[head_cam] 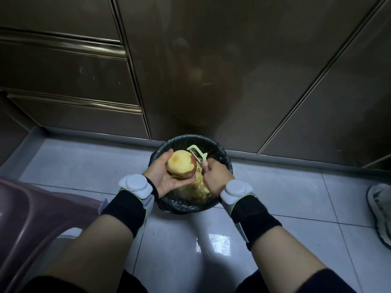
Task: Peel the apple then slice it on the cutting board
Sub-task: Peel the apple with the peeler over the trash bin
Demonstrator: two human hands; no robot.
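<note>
Apple (181, 164), mostly peeled, red skin only along lower right; cupped in curled left hand (164, 177) over lined bin (184, 138). Peeler (197, 154) clenched in right hand (215, 177), blade beside apple's right edge. Advised: turn remaining skin toward blade, stroke shallow, away from thumb, over bin.

A kitchen: base cabinets (74, 70), tiled floor (296, 208), lined bin (224, 157).

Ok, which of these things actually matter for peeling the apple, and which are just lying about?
Part of the job:
- apple, mostly peeled, held in the left hand
- peeler, held in the right hand
- bin underneath, holding the peelings

Just lying about:
- shoe on the floor tiles
- purplish plastic item at the left
- cabinet drawers
</note>
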